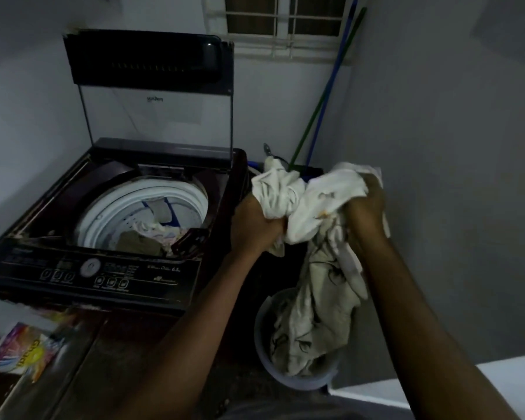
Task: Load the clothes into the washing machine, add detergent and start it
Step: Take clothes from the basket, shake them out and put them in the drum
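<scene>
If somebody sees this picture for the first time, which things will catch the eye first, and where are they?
First, the pale crumpled cloth right of centre, gripped by the left hand and the right hand, its lower end trailing into a bucket below. Next, at the left, the dark washing machine with its lid standing open and some clothes already in the white drum. A colourful packet lies at the lower left.

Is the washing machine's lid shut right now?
No, the washing machine has its lid standing straight up, so you can see clothes lying down in the white drum.
</scene>
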Demonstrator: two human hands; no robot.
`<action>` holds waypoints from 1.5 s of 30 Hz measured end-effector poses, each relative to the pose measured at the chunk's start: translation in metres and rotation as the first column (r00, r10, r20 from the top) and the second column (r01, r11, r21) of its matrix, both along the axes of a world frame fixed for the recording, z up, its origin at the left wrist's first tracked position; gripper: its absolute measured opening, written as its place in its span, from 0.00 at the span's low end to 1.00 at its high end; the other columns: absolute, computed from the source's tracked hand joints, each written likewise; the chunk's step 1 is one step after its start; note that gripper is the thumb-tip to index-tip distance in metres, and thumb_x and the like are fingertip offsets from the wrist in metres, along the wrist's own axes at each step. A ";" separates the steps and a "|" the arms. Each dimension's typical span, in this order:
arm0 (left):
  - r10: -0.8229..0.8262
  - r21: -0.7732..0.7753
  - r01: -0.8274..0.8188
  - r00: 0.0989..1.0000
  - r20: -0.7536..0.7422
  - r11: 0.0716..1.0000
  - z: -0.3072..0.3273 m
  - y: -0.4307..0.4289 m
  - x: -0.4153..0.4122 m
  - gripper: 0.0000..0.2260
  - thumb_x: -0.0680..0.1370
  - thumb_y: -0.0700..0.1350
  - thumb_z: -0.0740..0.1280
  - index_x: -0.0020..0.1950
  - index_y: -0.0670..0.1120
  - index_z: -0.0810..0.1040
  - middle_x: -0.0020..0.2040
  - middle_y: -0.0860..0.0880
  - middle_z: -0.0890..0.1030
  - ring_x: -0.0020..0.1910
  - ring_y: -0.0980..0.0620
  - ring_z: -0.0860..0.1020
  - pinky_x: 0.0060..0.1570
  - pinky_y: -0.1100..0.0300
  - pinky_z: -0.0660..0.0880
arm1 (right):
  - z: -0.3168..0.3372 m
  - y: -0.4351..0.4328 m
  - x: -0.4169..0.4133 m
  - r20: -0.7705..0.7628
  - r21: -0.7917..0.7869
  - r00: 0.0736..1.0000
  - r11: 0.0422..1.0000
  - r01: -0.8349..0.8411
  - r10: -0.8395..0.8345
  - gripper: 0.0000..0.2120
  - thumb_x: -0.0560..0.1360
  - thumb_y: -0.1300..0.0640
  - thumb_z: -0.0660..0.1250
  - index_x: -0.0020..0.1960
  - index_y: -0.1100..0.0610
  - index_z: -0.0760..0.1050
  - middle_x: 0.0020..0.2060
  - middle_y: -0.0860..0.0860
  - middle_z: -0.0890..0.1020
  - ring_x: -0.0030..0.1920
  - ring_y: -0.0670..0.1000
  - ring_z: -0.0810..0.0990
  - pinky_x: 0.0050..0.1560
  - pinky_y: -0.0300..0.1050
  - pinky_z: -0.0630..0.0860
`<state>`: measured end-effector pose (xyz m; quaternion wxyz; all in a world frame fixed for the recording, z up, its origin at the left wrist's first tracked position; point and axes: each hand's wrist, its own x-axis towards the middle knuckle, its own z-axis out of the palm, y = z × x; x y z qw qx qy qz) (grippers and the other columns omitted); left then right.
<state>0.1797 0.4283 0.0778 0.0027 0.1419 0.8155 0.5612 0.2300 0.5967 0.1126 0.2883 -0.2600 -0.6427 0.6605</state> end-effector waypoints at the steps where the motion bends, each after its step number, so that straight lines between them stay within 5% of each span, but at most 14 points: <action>1: -0.094 0.073 0.092 0.995 0.030 0.993 -0.001 0.004 0.002 0.29 0.69 0.45 0.76 0.69 0.49 0.73 0.62 0.55 0.78 0.59 0.62 0.77 0.60 0.66 0.73 | 0.009 -0.006 -0.005 0.106 0.126 0.991 0.988 -0.094 0.080 0.05 0.75 0.61 0.61 0.48 0.54 0.74 0.43 0.49 0.80 0.45 0.49 0.80 0.51 0.47 0.78; 3: -0.313 0.216 0.287 0.945 0.095 0.933 -0.002 0.001 0.003 0.37 0.68 0.37 0.78 0.73 0.50 0.65 0.66 0.55 0.75 0.62 0.66 0.74 0.64 0.65 0.72 | 0.025 -0.012 -0.008 0.232 0.242 0.954 0.938 -0.247 0.192 0.14 0.71 0.60 0.64 0.57 0.54 0.74 0.50 0.52 0.80 0.52 0.54 0.80 0.57 0.53 0.78; 6: -0.508 0.213 0.477 0.852 0.129 0.853 0.004 -0.003 0.002 0.41 0.66 0.30 0.78 0.72 0.51 0.61 0.65 0.57 0.73 0.63 0.67 0.73 0.58 0.71 0.71 | 0.043 -0.013 -0.004 0.236 0.149 0.886 0.887 -0.438 0.398 0.25 0.69 0.67 0.65 0.65 0.58 0.73 0.58 0.54 0.80 0.59 0.55 0.78 0.62 0.53 0.75; 11: -0.089 0.181 0.068 0.990 0.112 0.981 0.004 0.011 0.002 0.45 0.60 0.53 0.82 0.74 0.49 0.68 0.69 0.53 0.75 0.66 0.59 0.73 0.62 0.65 0.71 | 0.053 -0.015 -0.001 -0.007 -0.284 0.743 0.711 -0.643 0.669 0.27 0.68 0.66 0.54 0.67 0.65 0.72 0.55 0.58 0.81 0.54 0.56 0.81 0.52 0.48 0.78; 15: 0.135 0.229 -0.168 0.979 0.155 0.959 0.012 0.019 -0.005 0.41 0.56 0.59 0.78 0.67 0.49 0.77 0.61 0.54 0.81 0.59 0.57 0.78 0.58 0.61 0.75 | 0.039 -0.008 0.001 -0.040 -0.209 0.856 0.833 -0.512 0.516 0.28 0.63 0.60 0.59 0.64 0.62 0.73 0.52 0.57 0.81 0.49 0.54 0.80 0.49 0.45 0.77; 19: 0.230 0.195 -0.260 0.959 0.164 0.946 0.033 0.021 -0.019 0.38 0.52 0.61 0.77 0.59 0.48 0.82 0.53 0.53 0.84 0.53 0.54 0.82 0.53 0.53 0.81 | -0.031 0.005 0.047 0.013 0.137 0.985 0.976 -0.169 0.169 0.22 0.66 0.57 0.69 0.59 0.58 0.75 0.52 0.49 0.81 0.50 0.47 0.80 0.50 0.45 0.76; 24: 0.132 0.392 -0.231 0.956 0.262 0.890 0.060 0.034 -0.014 0.32 0.53 0.51 0.79 0.56 0.45 0.83 0.51 0.53 0.85 0.50 0.55 0.83 0.53 0.50 0.81 | -0.174 0.026 0.044 0.440 0.221 0.847 0.879 -0.423 0.297 0.58 0.51 0.41 0.84 0.74 0.48 0.59 0.69 0.48 0.69 0.68 0.49 0.71 0.63 0.53 0.75; 27: 0.032 0.509 -0.189 0.953 0.300 0.840 0.069 0.039 0.003 0.20 0.60 0.41 0.79 0.51 0.46 0.84 0.48 0.53 0.86 0.48 0.55 0.84 0.53 0.49 0.81 | -0.190 0.008 0.016 0.449 0.201 0.859 0.909 -0.364 0.244 0.48 0.55 0.40 0.82 0.69 0.50 0.67 0.66 0.48 0.74 0.64 0.46 0.74 0.64 0.50 0.74; 30: -0.002 0.593 -0.201 0.946 0.323 0.779 0.070 0.032 0.009 0.18 0.62 0.37 0.77 0.51 0.47 0.83 0.47 0.53 0.86 0.48 0.54 0.84 0.48 0.54 0.81 | -0.152 -0.016 0.004 0.349 0.251 0.923 0.932 -0.261 0.165 0.21 0.75 0.64 0.69 0.67 0.63 0.70 0.66 0.59 0.73 0.65 0.52 0.72 0.67 0.42 0.68; 33: 0.097 0.557 -0.226 0.963 0.252 0.799 0.061 0.004 -0.009 0.19 0.64 0.37 0.79 0.51 0.51 0.82 0.50 0.54 0.84 0.51 0.54 0.83 0.51 0.57 0.80 | -0.134 0.003 0.019 0.333 0.321 0.943 0.937 -0.136 0.023 0.14 0.77 0.72 0.61 0.62 0.70 0.73 0.60 0.66 0.76 0.62 0.62 0.75 0.49 0.28 0.71; 36: 0.266 0.037 -0.266 0.964 0.018 0.963 0.044 -0.025 -0.023 0.21 0.63 0.48 0.80 0.55 0.48 0.82 0.51 0.50 0.85 0.52 0.49 0.83 0.49 0.56 0.80 | -0.101 0.031 0.043 0.186 0.276 0.962 0.950 0.142 -0.198 0.08 0.74 0.67 0.64 0.52 0.67 0.77 0.49 0.64 0.81 0.50 0.59 0.80 0.42 0.37 0.72; 39: 0.129 -0.395 -0.202 0.970 -0.205 0.896 0.024 -0.027 -0.017 0.21 0.67 0.51 0.74 0.57 0.46 0.79 0.53 0.44 0.83 0.53 0.42 0.81 0.47 0.53 0.78 | -0.055 0.033 0.042 -0.050 0.311 0.955 0.905 0.292 -0.291 0.09 0.74 0.70 0.65 0.50 0.58 0.73 0.42 0.52 0.79 0.39 0.38 0.76 0.40 0.27 0.70; 42: 0.030 -0.390 -0.078 0.991 -0.129 0.917 0.017 -0.010 -0.004 0.22 0.69 0.52 0.73 0.61 0.48 0.77 0.57 0.46 0.82 0.56 0.44 0.80 0.50 0.57 0.75 | -0.020 0.008 0.021 -0.128 0.345 0.974 0.912 0.222 -0.188 0.11 0.74 0.70 0.64 0.50 0.56 0.74 0.43 0.45 0.78 0.38 0.33 0.74 0.42 0.25 0.70; 45: 0.040 -0.161 -0.032 0.998 0.043 0.987 0.014 -0.001 -0.002 0.30 0.63 0.57 0.72 0.65 0.54 0.76 0.58 0.52 0.82 0.55 0.50 0.81 0.54 0.54 0.78 | -0.002 -0.012 0.006 0.033 0.435 0.987 0.887 -0.155 0.156 0.19 0.71 0.73 0.64 0.58 0.58 0.76 0.51 0.47 0.78 0.47 0.36 0.75 0.51 0.24 0.69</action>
